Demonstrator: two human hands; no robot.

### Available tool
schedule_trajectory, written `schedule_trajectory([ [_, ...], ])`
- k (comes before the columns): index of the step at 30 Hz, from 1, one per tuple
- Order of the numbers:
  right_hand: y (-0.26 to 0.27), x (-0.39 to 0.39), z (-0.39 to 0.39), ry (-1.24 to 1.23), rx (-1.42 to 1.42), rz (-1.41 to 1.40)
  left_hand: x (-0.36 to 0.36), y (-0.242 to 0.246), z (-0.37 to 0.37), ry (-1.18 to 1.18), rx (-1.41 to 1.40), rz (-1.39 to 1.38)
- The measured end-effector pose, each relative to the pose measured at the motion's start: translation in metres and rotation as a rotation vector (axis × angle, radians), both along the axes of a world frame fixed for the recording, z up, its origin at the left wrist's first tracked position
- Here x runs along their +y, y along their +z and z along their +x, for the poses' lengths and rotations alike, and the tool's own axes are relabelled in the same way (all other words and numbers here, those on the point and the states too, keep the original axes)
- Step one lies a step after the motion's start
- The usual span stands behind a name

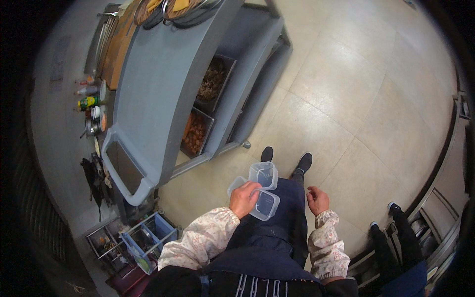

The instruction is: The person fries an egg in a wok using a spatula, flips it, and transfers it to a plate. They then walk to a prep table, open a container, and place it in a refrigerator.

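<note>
Three clear plastic tubs are pinched together at their rims by my left hand [243,199]. One square tub [263,175] points away from me, a second tub [266,205] is nearer my apron, and a third tub [237,184] shows partly behind the hand. Each of the two nearer tubs looks empty. My right hand [318,200] hangs beside my apron [271,230] with its fingers loosely curled and nothing in it. Both sleeves have pale floral covers.
A grey utility cart [156,74] stands ahead to the left; its lower shelf holds metal pans of food [196,133]. Bottles [88,102] line the left side. A blue rack [148,237] is at lower left. Another person's legs [399,237] show at right, near metal shelving [430,219].
</note>
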State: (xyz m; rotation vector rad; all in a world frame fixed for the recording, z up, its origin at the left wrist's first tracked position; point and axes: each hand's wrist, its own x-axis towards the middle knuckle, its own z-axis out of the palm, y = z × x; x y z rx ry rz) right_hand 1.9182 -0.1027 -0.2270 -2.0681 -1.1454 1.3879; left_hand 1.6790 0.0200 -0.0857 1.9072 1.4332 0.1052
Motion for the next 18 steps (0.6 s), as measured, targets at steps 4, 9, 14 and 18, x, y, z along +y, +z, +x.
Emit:
schedule_trajectory([
  [4, 0.002, 0.004, -0.002, 0.014, -0.004, -0.006, 0.002, -0.001, -0.004, 0.016, -0.032, 0.045],
  [9, 0.001, 0.010, -0.001, 0.034, 0.033, -0.096, 0.006, -0.001, -0.008, 0.007, 0.005, 0.070],
  [14, -0.002, 0.015, -0.006, 0.027, -0.023, -0.005, 0.011, 0.001, -0.009, -0.025, 0.074, 0.081],
  [18, 0.005, 0.020, -0.012, -0.034, -0.038, 0.079, 0.016, 0.001, -0.007, -0.098, 0.082, 0.150],
])
